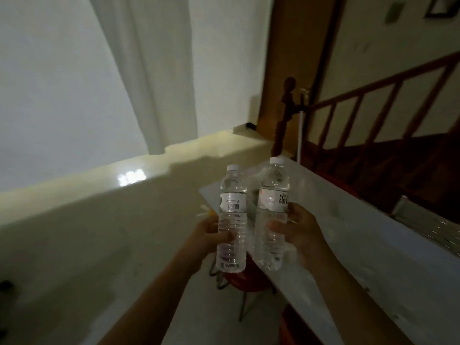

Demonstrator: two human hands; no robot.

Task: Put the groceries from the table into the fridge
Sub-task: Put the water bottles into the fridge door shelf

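I hold two clear plastic water bottles upright in front of me, side by side. My left hand point(211, 235) grips the smaller bottle point(232, 217), which has a white cap and a barcode label. My right hand point(296, 232) grips the larger bottle point(272, 210), also white-capped, with a white label bearing dark characters. Both bottles hang over the left end of a white table point(361, 245). No fridge is in view.
A red stool point(246, 282) with metal legs stands under the table. A wooden stair railing point(373, 115) and newel post point(286, 113) rise at the right. White walls and pale floor point(87, 232) fill the left. A metallic object point(435, 227) lies on the table's far right.
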